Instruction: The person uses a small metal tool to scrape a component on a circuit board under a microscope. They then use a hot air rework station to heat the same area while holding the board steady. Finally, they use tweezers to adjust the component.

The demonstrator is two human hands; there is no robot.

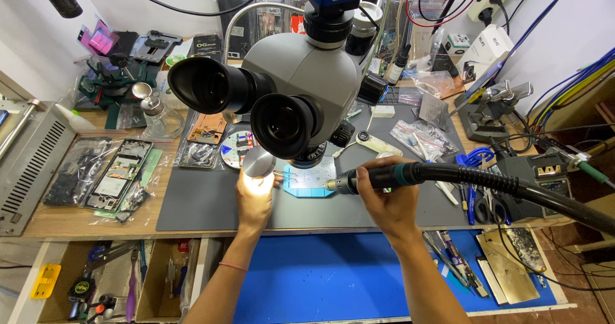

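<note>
Board (312, 178) under scope (301, 74) on mat (205, 202) | my right hand (384, 199) grips hot-air wand (410, 175), tip at board | left hand (255, 199) beside it, grip unclear | I think heating is midway

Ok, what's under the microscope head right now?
Under the microscope head a light-blue holder lies on the grey mat. The right hand aims a hot-air handle at it; the left hand rests beside. The head hides the holder's far part.
</note>
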